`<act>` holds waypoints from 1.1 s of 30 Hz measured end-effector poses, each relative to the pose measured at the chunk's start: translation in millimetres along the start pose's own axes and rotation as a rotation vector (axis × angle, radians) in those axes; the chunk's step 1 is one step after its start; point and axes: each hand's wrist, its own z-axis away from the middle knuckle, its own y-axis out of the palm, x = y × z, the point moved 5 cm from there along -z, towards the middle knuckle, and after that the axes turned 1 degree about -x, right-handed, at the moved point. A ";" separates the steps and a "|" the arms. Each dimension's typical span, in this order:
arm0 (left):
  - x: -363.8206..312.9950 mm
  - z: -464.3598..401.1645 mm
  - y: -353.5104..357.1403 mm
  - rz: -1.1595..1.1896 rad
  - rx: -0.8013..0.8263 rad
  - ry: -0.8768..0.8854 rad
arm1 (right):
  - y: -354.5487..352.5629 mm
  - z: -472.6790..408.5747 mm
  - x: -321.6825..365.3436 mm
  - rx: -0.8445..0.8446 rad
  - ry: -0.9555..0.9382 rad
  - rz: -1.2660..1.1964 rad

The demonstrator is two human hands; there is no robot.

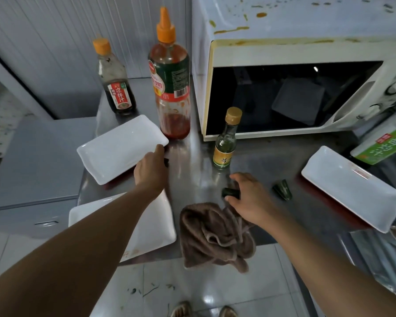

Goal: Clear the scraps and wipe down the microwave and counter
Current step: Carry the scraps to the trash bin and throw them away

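My right hand [249, 197] pinches a dark green scrap [231, 192] just above the steel counter [192, 156], in front of the brown cloth [212, 234] that hangs over the counter's front edge. A second green scrap [282, 189] lies to the right. My left hand [150, 167] grips the right edge of a white rectangular plate [119, 146], and a small dark scrap [166, 161] lies beside its fingers. The white microwave [284, 51] stands at the back right, its top smeared with orange sauce.
Three bottles stand on the counter: dark sauce [116, 83], tall red sauce [170, 81], small yellow-labelled one [226, 140]. Another white plate [350, 188] sits right, a third [151, 225] under my left forearm. A green box [382, 146] lies far right. Green bits dot the floor [146, 291].
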 end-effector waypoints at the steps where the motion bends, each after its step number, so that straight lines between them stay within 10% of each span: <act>1: -1.9 2.4 -1.0 0.031 0.009 0.007 | -0.9 0.0 -0.1 0.000 -0.002 0.001; 33: -156.9 73.7 25.2 0.167 0.194 0.278 | -55.2 39.5 -97.1 -0.251 0.159 -0.024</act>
